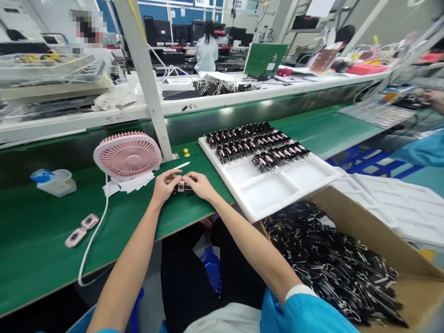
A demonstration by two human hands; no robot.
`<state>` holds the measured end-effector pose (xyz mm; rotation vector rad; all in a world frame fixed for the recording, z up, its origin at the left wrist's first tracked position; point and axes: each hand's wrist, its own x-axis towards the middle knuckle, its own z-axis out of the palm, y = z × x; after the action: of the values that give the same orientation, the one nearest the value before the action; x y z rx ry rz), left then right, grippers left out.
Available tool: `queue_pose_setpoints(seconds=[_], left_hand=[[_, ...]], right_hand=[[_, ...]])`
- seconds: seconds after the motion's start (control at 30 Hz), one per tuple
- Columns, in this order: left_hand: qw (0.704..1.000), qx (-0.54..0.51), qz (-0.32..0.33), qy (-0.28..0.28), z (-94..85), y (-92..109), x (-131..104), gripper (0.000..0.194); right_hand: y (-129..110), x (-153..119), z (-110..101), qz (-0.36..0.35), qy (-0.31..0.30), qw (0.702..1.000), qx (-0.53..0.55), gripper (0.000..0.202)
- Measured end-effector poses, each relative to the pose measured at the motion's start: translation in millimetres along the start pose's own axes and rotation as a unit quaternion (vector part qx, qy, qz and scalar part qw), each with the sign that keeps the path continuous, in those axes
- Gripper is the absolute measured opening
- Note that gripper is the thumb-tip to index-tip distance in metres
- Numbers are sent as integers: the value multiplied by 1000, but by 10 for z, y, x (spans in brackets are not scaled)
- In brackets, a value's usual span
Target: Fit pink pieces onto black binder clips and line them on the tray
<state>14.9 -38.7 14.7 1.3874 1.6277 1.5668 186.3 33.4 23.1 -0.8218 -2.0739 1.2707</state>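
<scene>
Close to the bench's front edge, a small pink square piece with a dark round centre [181, 187] sits between my hands, with black parts at its sides that look like binder clips. My left hand [167, 185] grips its left side with bent fingers. From the right, my right hand [199, 184] pinches it too; the fingertips partly hide the contact. Two similar pink pieces [82, 230] lie on the green mat at left. To the right, a white foam tray [274, 190] holds rows of clipped pieces [249, 141]. Below it, a cardboard box is filled with loose black binder clips [329, 259].
A pink fan [127, 156] stands behind my hands, its white cable [93, 245] curving over the mat. A white pen-like tool [181, 165], yellow pegs [186, 152] and a plastic tub [57, 182] are nearby. A metal post [145, 78] rises behind. A co-worker's blue sleeve [421, 150] shows at right.
</scene>
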Motion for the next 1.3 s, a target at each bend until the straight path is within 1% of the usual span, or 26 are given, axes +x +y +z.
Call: queue_pose_setpoints(seconds=[0.07, 0.1, 0.13, 0.17, 0.2, 0.23, 0.3, 0.37, 0.43, 0.47, 0.5, 0.57, 0.63, 0.7, 0.87, 1.0, 1.1, 1.17, 1.2, 1.23, 1.27, 1.3], left_hand=[[1000, -18, -5, -1, 2, 27, 10, 46], [1000, -28, -14, -6, 7, 30, 15, 50], [999, -39, -25, -13, 13, 27, 21, 55], [998, -49, -37, -20, 20, 19, 27, 59], [997, -59, -47, -24, 28, 7, 32, 61], [996, -66, -54, -25, 35, -7, 36, 63], [996, -71, -57, -23, 48, -29, 41, 62], [996, -70, -56, -22, 58, -40, 39, 61], [996, -71, -54, -22, 66, -41, 35, 61], [996, -71, -54, -21, 69, -40, 32, 61], [996, -72, -53, -20, 71, -40, 29, 62], [996, -71, -49, -20, 73, -43, 26, 61], [996, -67, -45, -25, 71, -50, 25, 60], [997, -63, -44, -27, 68, -58, 26, 59], [997, -54, -46, -26, 59, -73, 23, 58], [997, -54, -40, -26, 53, -83, 18, 58], [997, -57, -38, -26, 48, -93, 25, 58], [997, -56, -38, -23, 54, -102, 34, 57], [998, -56, -38, -19, 64, -106, 37, 56], [998, -56, -39, -12, 79, -109, 36, 55], [998, -55, -42, -3, 101, -111, 31, 54], [998, -53, -46, 7, 126, -113, 22, 53]], right_hand=[[-76, -198, -12, 14, -45, 999, 22, 21], [-117, -296, -43, 29, -55, 998, 32, 20], [-157, -390, -99, 47, -54, 996, 44, 19], [-194, -477, -186, 64, -40, 996, 57, 20], [-224, -555, -308, 75, -14, 995, 71, 22], [-245, -623, -463, 79, 21, 993, 85, 26], [-244, -727, -859, 68, 102, 988, 93, 35], [-178, -786, -1311, 59, 186, 979, 52, 42], [-54, -806, -1729, 77, 252, 964, -29, 46], [21, -805, -1899, 92, 277, 953, -79, 46], [99, -797, -2036, 105, 295, 941, -132, 44], [247, -764, -2203, 123, 304, 914, -238, 39], [362, -712, -2251, 130, 292, 891, -323, 34], [432, -644, -2226, 138, 269, 872, -385, 33], [476, -483, -2099, 168, 221, 833, -479, 35], [498, -431, -2031, 176, 194, 815, -517, 34], [489, -444, -2014, 169, 181, 815, -525, 34], [448, -514, -2038, 132, 192, 828, -510, 37], [421, -583, -2065, 105, 210, 836, -496, 41], [395, -680, -2105, 79, 238, 841, -480, 46], [378, -807, -2156, 64, 277, 839, -464, 53], [375, -957, -2220, 62, 321, 830, -451, 61]])
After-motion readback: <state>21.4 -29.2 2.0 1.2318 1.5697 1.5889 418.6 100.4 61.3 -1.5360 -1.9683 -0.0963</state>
